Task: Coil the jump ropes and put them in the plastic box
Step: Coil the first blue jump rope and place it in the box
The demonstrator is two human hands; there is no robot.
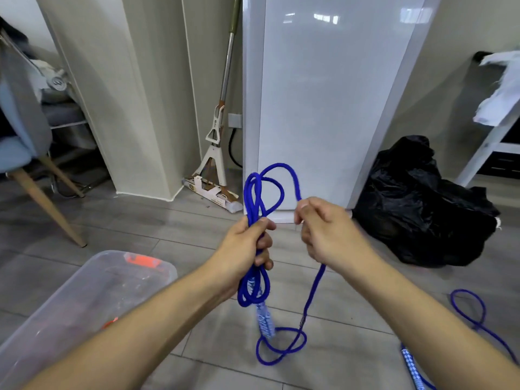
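Above the grey plank floor (126,220), the left hand (247,246) gripped a bundle of loops of a blue jump rope (254,198), its patterned handle (264,319) hanging below. The right hand (323,229) pinched the rope's free run, which trailed down into a loop on the floor. A clear plastic box (70,311) sat open at lower left, a second blue rope (475,316) at lower right. Behind stood a mop (216,136), a black bag (422,204) and a chair (22,136); no writing was legible.
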